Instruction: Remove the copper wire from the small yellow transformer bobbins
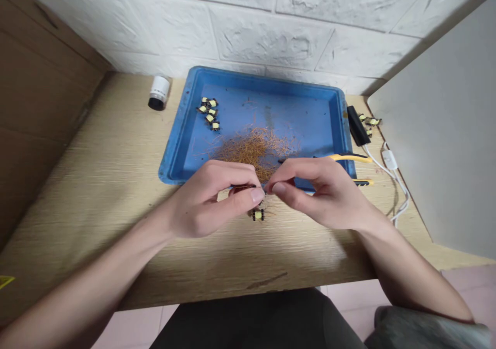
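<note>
— Grasp?
— Left hand [217, 196] pinches a small dark part [253, 186], mostly hidden; right hand [320, 191] just beside it, fingertips close, hold unclear.
— Outward?
— We log a yellow-banded block [258, 215] on the counter [116, 147], frizzy coppery wire [248, 150] in the blue tray [176, 127], pliers [351, 157] across its rim.

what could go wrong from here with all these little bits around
The loose yellow-and-black component lies on the table just below the left hand, so it might get nudged away. Fine copper-coloured strands are heaped right behind the fingers and could cling to them or scatter. The yellow-handled tool juts past the right side of the blue tray, where the right hand could knock it.
</note>
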`<state>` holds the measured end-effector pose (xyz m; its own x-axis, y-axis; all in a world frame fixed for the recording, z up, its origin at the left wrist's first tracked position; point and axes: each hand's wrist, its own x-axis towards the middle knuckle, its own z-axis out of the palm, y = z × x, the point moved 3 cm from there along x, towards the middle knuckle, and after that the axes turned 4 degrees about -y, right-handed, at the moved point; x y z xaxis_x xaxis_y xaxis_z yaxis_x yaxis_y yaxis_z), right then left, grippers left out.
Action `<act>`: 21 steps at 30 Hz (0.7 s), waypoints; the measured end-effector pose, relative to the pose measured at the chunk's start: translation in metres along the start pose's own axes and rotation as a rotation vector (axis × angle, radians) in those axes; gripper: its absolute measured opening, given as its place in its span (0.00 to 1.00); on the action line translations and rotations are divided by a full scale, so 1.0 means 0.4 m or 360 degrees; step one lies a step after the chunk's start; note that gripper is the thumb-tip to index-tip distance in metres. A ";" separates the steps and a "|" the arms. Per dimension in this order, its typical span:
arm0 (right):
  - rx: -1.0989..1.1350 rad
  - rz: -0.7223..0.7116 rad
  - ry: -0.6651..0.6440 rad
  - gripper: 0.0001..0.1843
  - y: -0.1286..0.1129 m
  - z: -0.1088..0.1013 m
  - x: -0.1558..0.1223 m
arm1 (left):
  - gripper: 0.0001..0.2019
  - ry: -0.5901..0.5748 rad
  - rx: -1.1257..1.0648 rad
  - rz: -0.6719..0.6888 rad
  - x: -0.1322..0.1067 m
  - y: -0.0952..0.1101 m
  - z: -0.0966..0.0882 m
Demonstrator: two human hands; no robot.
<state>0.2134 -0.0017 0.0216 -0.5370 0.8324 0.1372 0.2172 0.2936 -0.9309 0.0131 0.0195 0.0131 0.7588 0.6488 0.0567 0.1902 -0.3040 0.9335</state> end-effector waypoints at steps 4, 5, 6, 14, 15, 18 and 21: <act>0.0353 0.0136 0.0279 0.03 0.012 -0.005 -0.002 | 0.15 0.0103 0.0033 -0.0044 -0.003 -0.002 -0.004; 0.0486 0.0187 0.0307 0.07 0.016 -0.001 -0.002 | 0.14 0.0143 0.0058 -0.0055 -0.004 -0.003 -0.005; 0.0611 0.0246 0.0307 0.11 0.021 0.006 -0.001 | 0.14 0.0179 0.0088 -0.0062 -0.005 -0.003 -0.005; 0.0990 0.0412 0.0287 0.12 0.030 0.042 0.010 | 0.12 0.0302 0.0195 -0.0039 -0.005 -0.005 -0.003; 0.0989 0.0410 0.0282 0.11 0.029 0.042 0.010 | 0.12 0.0301 0.0209 -0.0039 -0.004 -0.005 -0.003; 0.0953 0.0398 0.0280 0.11 0.030 0.040 0.008 | 0.12 0.0314 0.0246 -0.0040 -0.001 -0.007 0.000; 0.0874 0.0354 0.0306 0.11 0.036 0.040 0.005 | 0.10 0.0366 0.0257 -0.0038 0.001 -0.009 0.003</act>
<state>0.2024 -0.0033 0.0029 -0.3594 0.9307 -0.0688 -0.1713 -0.1382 -0.9755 0.0134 0.0201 0.0093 0.5949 0.7929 0.1315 0.3173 -0.3820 0.8680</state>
